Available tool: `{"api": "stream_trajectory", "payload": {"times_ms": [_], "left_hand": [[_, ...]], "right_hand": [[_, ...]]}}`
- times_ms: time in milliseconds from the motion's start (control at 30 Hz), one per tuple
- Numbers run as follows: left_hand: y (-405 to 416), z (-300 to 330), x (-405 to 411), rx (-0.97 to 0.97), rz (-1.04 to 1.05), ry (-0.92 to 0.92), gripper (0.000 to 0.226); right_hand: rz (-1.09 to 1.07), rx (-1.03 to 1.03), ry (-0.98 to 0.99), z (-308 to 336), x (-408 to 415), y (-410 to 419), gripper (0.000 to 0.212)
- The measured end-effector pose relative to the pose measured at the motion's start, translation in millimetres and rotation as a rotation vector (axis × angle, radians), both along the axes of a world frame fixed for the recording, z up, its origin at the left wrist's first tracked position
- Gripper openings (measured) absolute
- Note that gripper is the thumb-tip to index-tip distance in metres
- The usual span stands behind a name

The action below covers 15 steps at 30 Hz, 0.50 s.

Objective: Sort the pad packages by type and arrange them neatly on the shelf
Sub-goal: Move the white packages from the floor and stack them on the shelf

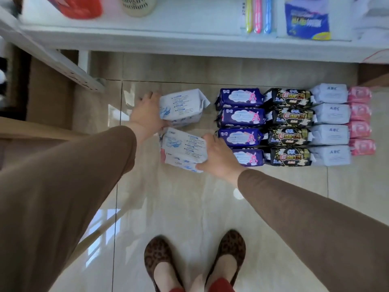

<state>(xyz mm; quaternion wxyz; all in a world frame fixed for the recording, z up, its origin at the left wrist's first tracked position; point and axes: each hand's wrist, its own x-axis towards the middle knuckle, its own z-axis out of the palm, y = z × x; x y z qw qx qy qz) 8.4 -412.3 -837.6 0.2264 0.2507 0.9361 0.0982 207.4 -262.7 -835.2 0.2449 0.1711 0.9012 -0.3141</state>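
Pad packages lie in columns on the tiled floor (pixel 179 207): purple packs (pixel 240 116), black packs (pixel 291 127), pale blue-grey packs (pixel 329 125) and pink packs (pixel 360 121). Left of them are white packs with blue print. My left hand (pixel 147 111) grips the upper white pack (pixel 182 106) by its left end. My right hand (pixel 219 157) holds the right end of a lower stack of white packs (pixel 183 148), which is tilted. Both sleeves are brown.
A white shelf (pixel 168 36) runs across the top, holding a red bag (pixel 77 6), a beige cup (pixel 137 6), toothbrushes (pixel 257 14) and a blue pack (pixel 307 17). Cardboard boxes (pixel 48 95) stand at the left. My leopard-print shoes (pixel 195 262) are at the bottom.
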Motion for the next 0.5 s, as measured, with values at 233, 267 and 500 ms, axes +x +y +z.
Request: {"api": "stream_trajectory", "payload": {"times_ms": [233, 267, 500], "left_hand": [[-54.2, 178.0, 47.0, 0.039, 0.121, -0.109, 0.077], [-60.3, 210.2, 53.9, 0.058, 0.138, -0.122, 0.078], [-87.4, 448.9, 80.9, 0.127, 0.095, -0.046, 0.08]], "right_hand": [[-0.063, -0.027, -0.032, 174.6, 65.7, 31.9, 0.075], [-0.08, -0.022, -0.029, 208.1, 71.9, 37.4, 0.078], [-0.135, 0.058, 0.038, 454.2, 82.3, 71.0, 0.086]]}}
